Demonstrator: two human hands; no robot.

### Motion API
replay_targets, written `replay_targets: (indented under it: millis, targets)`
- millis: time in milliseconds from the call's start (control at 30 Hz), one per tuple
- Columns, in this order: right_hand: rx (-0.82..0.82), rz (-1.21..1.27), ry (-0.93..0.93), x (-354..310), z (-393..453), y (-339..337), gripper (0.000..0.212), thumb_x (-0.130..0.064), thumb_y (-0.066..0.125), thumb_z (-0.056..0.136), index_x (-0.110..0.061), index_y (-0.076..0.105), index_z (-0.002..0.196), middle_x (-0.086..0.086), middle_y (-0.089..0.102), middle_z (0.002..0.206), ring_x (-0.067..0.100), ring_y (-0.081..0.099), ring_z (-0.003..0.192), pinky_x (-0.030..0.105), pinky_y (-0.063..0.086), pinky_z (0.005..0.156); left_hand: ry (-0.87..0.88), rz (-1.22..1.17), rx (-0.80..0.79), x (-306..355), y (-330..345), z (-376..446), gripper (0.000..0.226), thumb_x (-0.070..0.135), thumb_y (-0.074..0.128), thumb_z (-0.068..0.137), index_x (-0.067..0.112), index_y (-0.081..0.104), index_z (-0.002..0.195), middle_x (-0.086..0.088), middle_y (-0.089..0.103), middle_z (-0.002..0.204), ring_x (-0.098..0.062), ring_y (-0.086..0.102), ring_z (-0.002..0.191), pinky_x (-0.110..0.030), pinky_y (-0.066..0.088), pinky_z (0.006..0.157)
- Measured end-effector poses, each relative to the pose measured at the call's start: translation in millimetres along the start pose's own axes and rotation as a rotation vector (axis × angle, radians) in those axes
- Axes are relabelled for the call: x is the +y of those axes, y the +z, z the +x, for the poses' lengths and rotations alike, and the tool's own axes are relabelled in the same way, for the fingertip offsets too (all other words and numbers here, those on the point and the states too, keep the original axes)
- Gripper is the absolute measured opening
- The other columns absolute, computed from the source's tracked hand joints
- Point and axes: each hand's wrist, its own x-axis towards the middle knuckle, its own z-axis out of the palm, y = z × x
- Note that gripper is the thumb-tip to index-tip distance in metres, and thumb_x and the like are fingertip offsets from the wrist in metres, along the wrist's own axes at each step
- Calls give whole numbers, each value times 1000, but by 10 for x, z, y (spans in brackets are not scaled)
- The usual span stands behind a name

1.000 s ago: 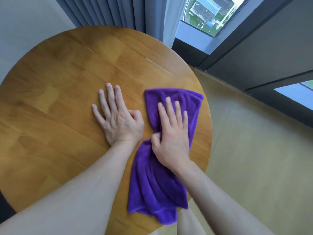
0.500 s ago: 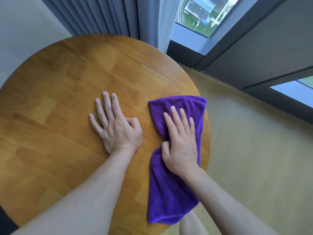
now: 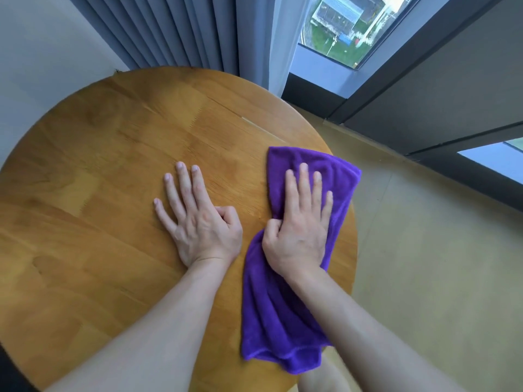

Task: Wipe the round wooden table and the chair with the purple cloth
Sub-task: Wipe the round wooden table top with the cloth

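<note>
Purple cloth (image 3: pixel 283 312): folded into a long strip, lying on the right part of the tabletop; far end reaches the right rim, near end hangs past the table edge closest to the camera.
Cloth condition: bunched and narrowed under the right palm, spread wider at both ends; soft pile fabric with lengthwise creases.
Round wooden table (image 3: pixel 113 179): honey-coloured top built from jointed boards, with a pale straight seam line running toward the far right rim.
Right hand (image 3: pixel 300 224): palm down on the middle of the cloth, four fingers straight and slightly spread, pointing away from the body; thumb tucked against the cloth fold on the inner side. Hand is flat and pressing, not curled round the fabric.
Left hand (image 3: pixel 198 222): palm down directly on bare wood, just beside the cloth but apart from it; fingers straight and fanned, thumb bent inward under the palm edge. It holds nothing.
Forearms: both bare, entering from the bottom edge and converging toward the table centre.
Curtain (image 3: pixel 181 32): grey pleated fabric behind the far rim of the table.
Window (image 3: pixel 342 29): dark-framed, right of the curtain, showing buildings and greenery far below.
Floor (image 3: pixel 438 278): pale beige, right of the table.
Chair: not identifiable in the head view.
</note>
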Motion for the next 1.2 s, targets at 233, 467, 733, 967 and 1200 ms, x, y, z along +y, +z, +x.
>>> replay_targets:
  millis: [233, 467, 733, 967, 1200]
  targets:
    - [-357, -105, -909, 764, 740, -334, 85, -22, 47, 72, -15, 39, 157, 3, 26, 168, 26, 15, 157, 52, 13, 127, -15, 8, -6, -3, 3, 5, 86, 24, 40, 78, 13, 26, 162, -5, 19, 173, -27, 12, 161, -59, 9, 127]
    - [3, 83, -269, 138, 888, -109, 78, -16, 50, 72, -17, 49, 150, -1, 35, 164, 24, 21, 156, 50, 15, 126, -26, 39, -15, 26, -34, 2, 84, 23, 40, 79, 12, 29, 162, -5, 21, 173, -28, 14, 160, -59, 11, 127]
    - [-279, -45, -831, 240, 990, -184, 75, -23, 44, 81, -14, 41, 155, 5, 27, 167, 29, 18, 157, 55, 13, 126, -30, 37, -18, 33, -48, 4, 88, 24, 44, 75, 14, 32, 161, -3, 22, 172, -25, 16, 160, -56, 12, 127]
    - [-138, 36, -619, 319, 1481, -255, 74, -18, 48, 75, -20, 50, 149, -2, 38, 163, 22, 24, 155, 50, 18, 125, -33, 34, -11, 33, -45, 11, 89, 25, 48, 74, 14, 32, 161, -3, 23, 172, -26, 16, 160, -57, 12, 127]
    - [-25, 46, -243, -310, 662, 43, 77, -24, 44, 79, -17, 41, 155, 2, 26, 168, 25, 14, 158, 51, 12, 127, -20, 47, -25, 16, -45, -3, 90, 26, 44, 74, 14, 30, 162, -3, 21, 173, -26, 15, 160, -58, 13, 127]
